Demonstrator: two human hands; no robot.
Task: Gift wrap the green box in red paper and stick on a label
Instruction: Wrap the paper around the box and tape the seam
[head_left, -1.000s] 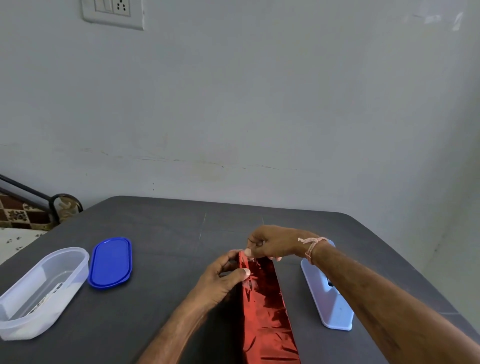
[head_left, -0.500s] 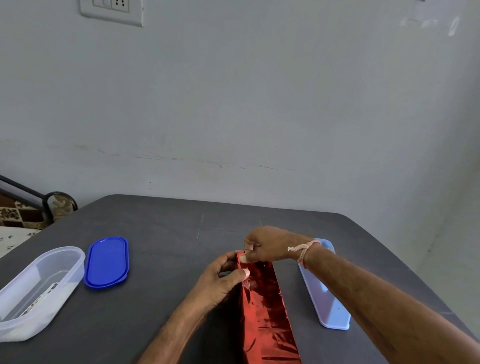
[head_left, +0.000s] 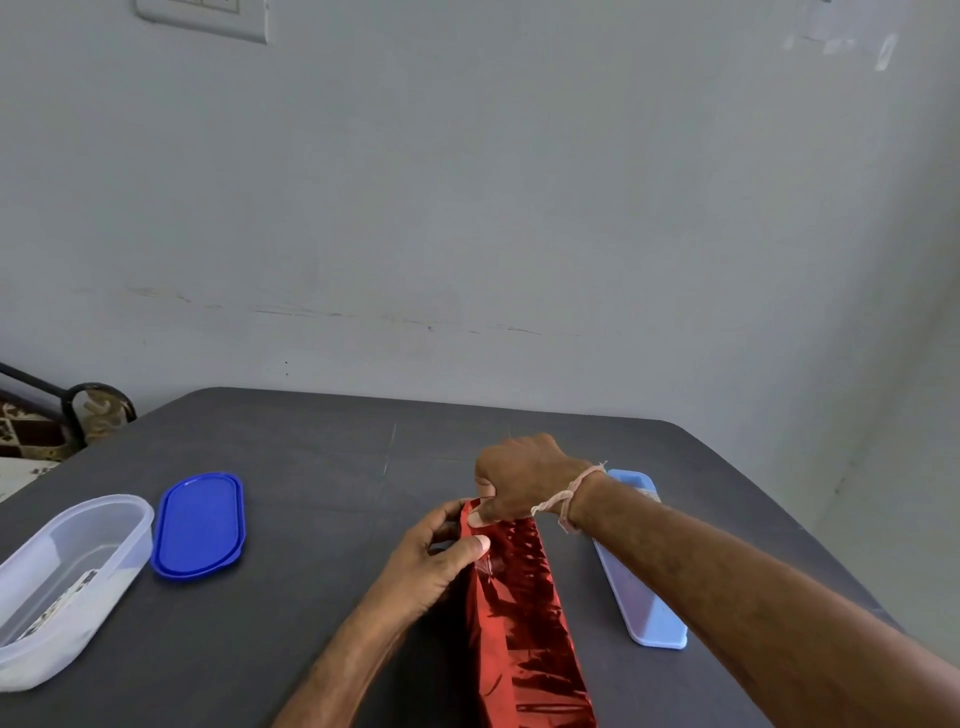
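Observation:
A long parcel in shiny red paper (head_left: 524, 623) lies on the dark table (head_left: 311, 457), running away from me. No green of the box shows; the paper hides it. My left hand (head_left: 436, 561) grips the far left corner of the parcel, thumb on the top face. My right hand (head_left: 519, 480) reaches over the far end, its fingers curled down and its thumb pinching the red paper there. A string band circles my right wrist. No label is visible.
A light blue tray (head_left: 644, 597) lies right of the parcel, partly under my right forearm. At the left are a dark blue oval lid (head_left: 200, 525) and a clear oval container (head_left: 62, 582) holding something small. The wall is close behind the table's far edge.
My right hand has slid a little further over the parcel's far end, its thumb now down on the paper. The left hand holds the same corner.

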